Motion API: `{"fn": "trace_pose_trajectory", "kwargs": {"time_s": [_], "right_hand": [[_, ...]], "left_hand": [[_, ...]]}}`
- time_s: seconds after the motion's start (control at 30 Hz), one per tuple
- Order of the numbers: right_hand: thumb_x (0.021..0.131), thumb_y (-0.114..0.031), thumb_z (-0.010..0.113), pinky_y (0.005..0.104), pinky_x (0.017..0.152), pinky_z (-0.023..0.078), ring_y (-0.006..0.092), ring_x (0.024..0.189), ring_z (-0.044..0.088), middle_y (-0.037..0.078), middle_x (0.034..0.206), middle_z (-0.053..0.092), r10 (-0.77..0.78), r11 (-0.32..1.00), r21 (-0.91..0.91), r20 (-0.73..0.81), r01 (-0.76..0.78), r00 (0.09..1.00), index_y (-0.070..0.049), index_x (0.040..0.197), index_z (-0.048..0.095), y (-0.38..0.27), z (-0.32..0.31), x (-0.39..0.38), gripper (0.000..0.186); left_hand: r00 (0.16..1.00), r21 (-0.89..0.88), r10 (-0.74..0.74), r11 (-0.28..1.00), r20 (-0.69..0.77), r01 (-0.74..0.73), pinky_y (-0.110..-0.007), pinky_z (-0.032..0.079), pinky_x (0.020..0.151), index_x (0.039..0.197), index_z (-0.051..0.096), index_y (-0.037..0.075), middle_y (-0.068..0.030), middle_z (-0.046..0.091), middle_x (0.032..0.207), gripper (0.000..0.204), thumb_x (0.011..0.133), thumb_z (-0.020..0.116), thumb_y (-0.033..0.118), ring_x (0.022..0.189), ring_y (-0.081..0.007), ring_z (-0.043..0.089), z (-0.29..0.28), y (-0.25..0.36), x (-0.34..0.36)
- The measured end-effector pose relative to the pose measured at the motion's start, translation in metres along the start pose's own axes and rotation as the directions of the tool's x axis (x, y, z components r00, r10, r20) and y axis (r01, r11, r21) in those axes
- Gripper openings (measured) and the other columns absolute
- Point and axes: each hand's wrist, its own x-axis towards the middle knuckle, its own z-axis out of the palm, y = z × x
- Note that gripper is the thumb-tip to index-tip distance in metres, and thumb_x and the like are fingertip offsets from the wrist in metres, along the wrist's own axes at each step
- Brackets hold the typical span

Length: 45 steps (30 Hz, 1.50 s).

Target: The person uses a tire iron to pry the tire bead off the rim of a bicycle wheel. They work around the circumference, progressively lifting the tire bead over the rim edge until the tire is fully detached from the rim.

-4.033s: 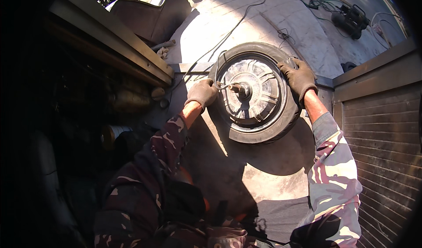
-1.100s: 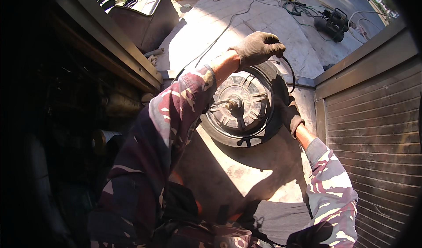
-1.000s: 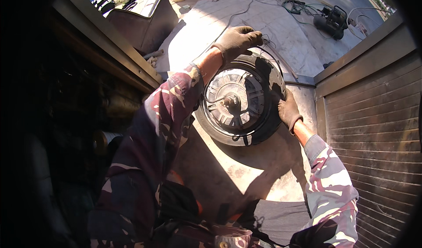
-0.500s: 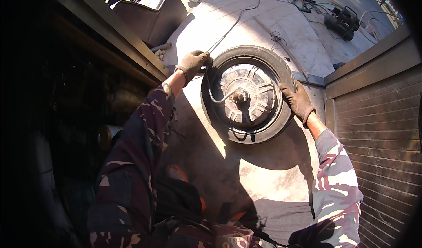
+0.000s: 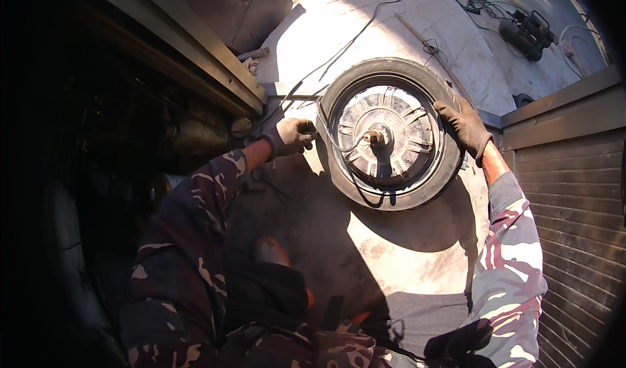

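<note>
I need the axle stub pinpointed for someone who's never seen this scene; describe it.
Find the big dark tyre with the right hand on its edge. Inside it, a pale, ribbed hub cover carries the axle stub at its centre. Brownish, it juts out, while the cover around it is flatter.

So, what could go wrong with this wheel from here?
Two things, as I judge it. The right hand grips the tire while the left hand is just beside its left edge, so the wheel might tip or turn if that grip slipped. Also, the cable curves loosely from the axle across the hub's face; it could snag or get pinched if the wheel turned.
</note>
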Motion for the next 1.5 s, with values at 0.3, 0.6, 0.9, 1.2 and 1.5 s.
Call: {"fn": "trace_pose_trajectory", "kwargs": {"time_s": [0.3,0.6,0.9,1.2,1.5], "right_hand": [[0.102,-0.035,0.08,0.0297,0.1,0.06,0.0187,0.115,0.073,0.017,0.131,0.075,0.043,0.999,-0.01,-0.057,-0.043,0.997,0.007,0.148,0.054,-0.015,0.007,-0.003,0.068],[0.099,-0.038,0.083,0.0336,0.099,0.06,0.0217,0.117,0.071,0.022,0.134,0.07,0.053,0.988,0.149,-0.034,-0.048,0.998,0.008,0.154,0.048,-0.007,0.006,0.002,0.08],[0.095,-0.045,0.086,0.0326,0.1,0.059,0.0218,0.116,0.071,0.021,0.136,0.07,0.026,0.997,0.073,-0.016,-0.025,1.0,0.008,0.153,0.051,-0.011,0.003,-0.003,0.086],[0.096,-0.039,0.086,0.0341,0.101,0.06,0.0214,0.118,0.071,0.019,0.137,0.07,0.047,0.985,0.17,-0.035,-0.041,0.998,0.007,0.155,0.049,-0.009,0.005,-0.001,0.084],[0.096,-0.038,0.087,0.0344,0.101,0.06,0.0218,0.118,0.071,0.02,0.138,0.069,0.075,0.98,0.187,-0.035,-0.067,0.997,0.007,0.154,0.049,-0.014,0.006,-0.002,0.082]], "left_hand": [[0.985,-0.037,0.154,0.987,-0.074,-0.157,-0.032,0.06,0.078,0.131,0.072,0.003,-0.0062,0.078,0.098,0.027,0.108,0.062,0.011,0.083,-0.0134,0.071,0.02,0.007,0.004],[0.989,-0.559,0.142,0.818,-0.031,-0.135,-0.034,0.061,0.093,0.139,0.062,-0.005,-0.0074,0.076,0.119,0.047,0.109,0.072,0.029,0.105,-0.0157,0.073,-0.005,0.019,0.03],[0.992,-0.209,0.047,0.978,0.115,-0.022,-0.03,0.056,0.091,0.135,0.07,0.003,-0.0025,0.078,0.115,0.034,0.104,0.057,-0.003,0.102,-0.0106,0.067,-0.001,0.022,0.029],[0.972,-0.202,0.173,0.969,0.161,-0.139,-0.029,0.054,0.072,0.129,0.068,0.003,-0.0008,0.072,0.098,0.029,0.107,0.052,-0.005,0.083,-0.0086,0.063,0.007,0.008,0.031],[0.985,-0.246,0.108,0.967,0.132,-0.073,-0.028,0.051,0.067,0.123,0.071,0.004,0.0014,0.067,0.088,0.024,0.107,0.054,-0.001,0.074,-0.0085,0.057,0.007,0.018,0.029]]}}
